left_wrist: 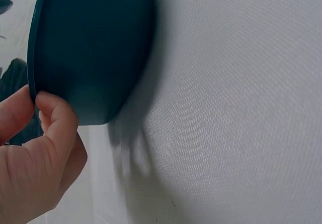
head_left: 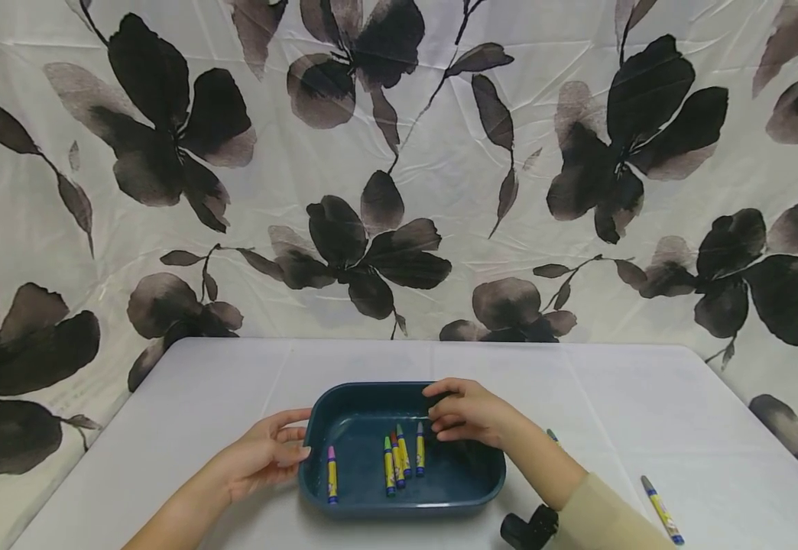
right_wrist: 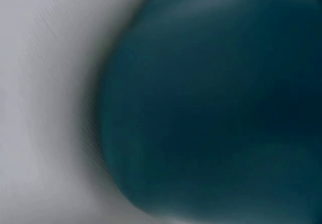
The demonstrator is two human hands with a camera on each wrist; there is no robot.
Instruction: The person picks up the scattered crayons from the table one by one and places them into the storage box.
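Note:
A dark teal tray [head_left: 399, 510] stands on the white table with several crayons inside. One crayon with a pink tip [head_left: 332, 475] lies at its left; a green-tipped crayon [head_left: 389, 467] lies in a close group in the middle. Just right of that group is a grey-tipped crayon [head_left: 420, 451]. My left hand [head_left: 268, 451] pinches the tray's left rim between thumb and fingers, as the left wrist view also shows. Over the tray's right part, my right hand [head_left: 471, 412] has loosely bent fingers beside the grey-tipped crayon, with nothing visible between them. Only the blurred tray [right_wrist: 201, 108] fills the right wrist view.
On the table to the right lies another grey-tipped crayon [head_left: 662, 509]. A green crayon tip [head_left: 553, 435] shows behind the right forearm, the rest hidden. A black device [head_left: 531, 527] sits at the right wrist. Behind the table hangs a flower-printed cloth [head_left: 488, 252].

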